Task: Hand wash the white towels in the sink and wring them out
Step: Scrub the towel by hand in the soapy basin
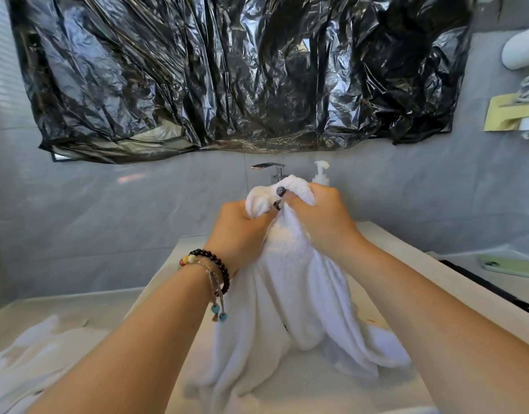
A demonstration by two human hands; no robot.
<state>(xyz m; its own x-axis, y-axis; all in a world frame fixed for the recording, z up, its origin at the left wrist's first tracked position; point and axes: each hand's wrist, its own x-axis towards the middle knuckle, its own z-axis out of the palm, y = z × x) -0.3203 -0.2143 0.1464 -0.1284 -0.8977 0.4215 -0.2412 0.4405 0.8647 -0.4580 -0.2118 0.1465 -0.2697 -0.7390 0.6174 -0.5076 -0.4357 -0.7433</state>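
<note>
I see both hands, left hand (237,227) and right hand (317,213), clenched together on the bunched top of a white towel (287,288) that hangs into the sink (385,243), a second towel (33,351) lying near left, the tap (272,168) beyond.

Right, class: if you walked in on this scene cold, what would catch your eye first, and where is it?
First, the two hands at the centre: the left hand and right hand grip the bunched top of a white towel that hangs down into the sink. Next, the crinkled black plastic sheet spread over the wall above the tap. A second towel lies on the counter at lower left.
</note>
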